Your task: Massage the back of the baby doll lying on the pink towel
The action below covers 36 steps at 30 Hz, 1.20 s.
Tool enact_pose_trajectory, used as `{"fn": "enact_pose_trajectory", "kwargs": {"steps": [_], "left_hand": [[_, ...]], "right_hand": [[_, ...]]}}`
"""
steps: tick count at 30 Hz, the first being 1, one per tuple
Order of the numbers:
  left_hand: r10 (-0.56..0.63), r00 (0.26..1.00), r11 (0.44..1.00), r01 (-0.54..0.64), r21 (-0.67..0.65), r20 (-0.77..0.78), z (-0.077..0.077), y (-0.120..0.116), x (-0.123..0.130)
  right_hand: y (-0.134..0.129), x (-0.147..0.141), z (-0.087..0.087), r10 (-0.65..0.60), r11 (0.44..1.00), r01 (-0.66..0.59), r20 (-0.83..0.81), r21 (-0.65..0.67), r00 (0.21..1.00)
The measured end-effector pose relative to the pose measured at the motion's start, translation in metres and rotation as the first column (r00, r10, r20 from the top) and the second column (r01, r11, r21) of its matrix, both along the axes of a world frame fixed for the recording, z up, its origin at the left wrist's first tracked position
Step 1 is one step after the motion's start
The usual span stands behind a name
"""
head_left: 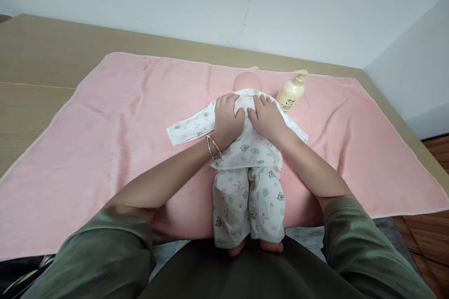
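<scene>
A baby doll (247,81) lies face down, its head toward the wall and its feet over the near table edge against my clothing. It wears a white printed top (245,149) and matching trousers (231,205). My left hand (228,117) rests flat on the left side of its upper back, with bangles (213,147) at the wrist. On the right side of the upper back lies my right hand (266,114), fingers stretched out. Both thumbs point inward toward each other. The doll's left-hand sleeve spreads out sideways; the right sleeve is partly covered by my forearm.
A pink blanket (168,98) with some creases covers much of the wooden table (45,51) and hangs over its front. Just right of the doll's head stands a cream pump bottle (292,91). A white wall (175,4) rises behind the table.
</scene>
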<state>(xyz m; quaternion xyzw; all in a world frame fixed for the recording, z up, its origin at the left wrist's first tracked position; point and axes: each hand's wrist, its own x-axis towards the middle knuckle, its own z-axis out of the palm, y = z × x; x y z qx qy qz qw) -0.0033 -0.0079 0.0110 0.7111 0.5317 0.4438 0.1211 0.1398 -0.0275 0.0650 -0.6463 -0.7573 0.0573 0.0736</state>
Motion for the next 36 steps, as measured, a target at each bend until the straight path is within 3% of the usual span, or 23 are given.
{"fn": "enact_pose_trajectory", "kwargs": {"steps": [9,13,19,22,26,29,36], "left_hand": [[-0.114,0.967,0.986,0.081,-0.148,-0.228,0.014,0.008,-0.002],[-0.134,0.931,0.989,0.107,-0.098,-0.340,0.020,-0.003,0.000],[-0.118,0.910,0.985,0.157,0.067,-0.398,0.014,-0.028,0.011],[-0.143,0.916,0.983,0.177,0.057,-0.375,0.018,-0.021,0.007],[-0.201,0.908,0.979,0.170,-0.114,-0.368,0.028,0.002,-0.006],[-0.191,0.902,0.979,0.148,-0.138,-0.388,0.031,0.006,-0.008],[-0.121,0.860,0.991,0.134,-0.009,-0.495,0.027,-0.033,0.006]], "right_hand": [[-0.026,-0.009,0.012,0.083,0.997,-0.081,0.094,-0.019,0.992],[-0.017,-0.001,0.015,0.118,0.993,-0.118,-0.004,-0.029,0.993],[0.010,0.017,0.014,0.097,0.993,-0.103,-0.111,-0.050,0.989],[0.006,0.015,0.013,0.116,0.993,-0.119,-0.102,-0.023,0.988],[-0.012,0.004,0.015,0.118,0.993,-0.118,-0.013,-0.017,0.993],[-0.018,0.000,0.015,0.138,0.990,-0.138,0.043,-0.006,0.990],[0.010,0.016,0.005,0.102,0.994,-0.107,-0.112,-0.039,0.989]]}}
